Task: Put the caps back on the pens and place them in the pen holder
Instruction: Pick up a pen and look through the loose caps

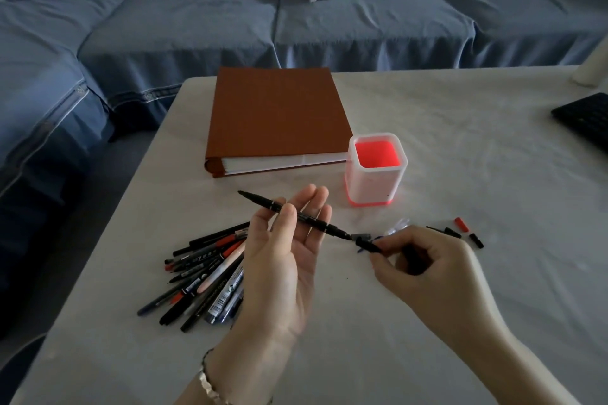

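Black pen point(296, 215) was held over the table point(460, 141), pinched between the thumb and fingers of the left hand point(283, 260), palm up, fingers mostly straight. Its bare tip pointed at 1 black cap point(367, 245), pinched in the fingertips of the right hand point(424, 260); contact could not be judged. Pen holder point(375, 187), white with a red inside, stood upright behind the hands, just beside a brown album point(276, 112). Pile of pens point(204, 273) lay left of the left hand; loose caps point(460, 230) lay beyond the right hand.
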`<control>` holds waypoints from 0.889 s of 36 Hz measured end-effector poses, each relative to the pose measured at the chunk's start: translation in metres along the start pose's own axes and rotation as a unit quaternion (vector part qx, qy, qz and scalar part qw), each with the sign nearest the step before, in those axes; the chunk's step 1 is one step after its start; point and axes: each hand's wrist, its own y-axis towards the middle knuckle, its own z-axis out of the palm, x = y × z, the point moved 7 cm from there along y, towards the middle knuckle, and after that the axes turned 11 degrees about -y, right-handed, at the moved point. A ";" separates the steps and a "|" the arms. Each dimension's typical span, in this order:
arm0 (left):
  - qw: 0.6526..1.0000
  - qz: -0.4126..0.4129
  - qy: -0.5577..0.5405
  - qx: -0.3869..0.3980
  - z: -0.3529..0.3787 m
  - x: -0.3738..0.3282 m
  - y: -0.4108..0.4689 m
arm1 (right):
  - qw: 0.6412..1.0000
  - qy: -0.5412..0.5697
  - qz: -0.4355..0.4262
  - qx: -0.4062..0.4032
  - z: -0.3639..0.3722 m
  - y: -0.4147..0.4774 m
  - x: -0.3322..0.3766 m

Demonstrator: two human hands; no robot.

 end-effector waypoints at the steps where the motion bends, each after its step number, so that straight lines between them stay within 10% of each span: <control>1: 1.000 0.002 -0.002 0.000 0.000 0.001 0.000 | 1.000 -0.001 0.000 0.000 0.000 0.000 0.000; 26: 0.991 -0.016 0.122 0.059 0.008 0.024 -0.010 | 0.973 -0.152 -0.175 -0.024 0.004 0.000 0.006; 32: 0.989 -0.018 0.130 0.072 0.012 0.029 -0.007 | 0.991 -0.080 -0.099 -0.037 0.007 0.002 -0.009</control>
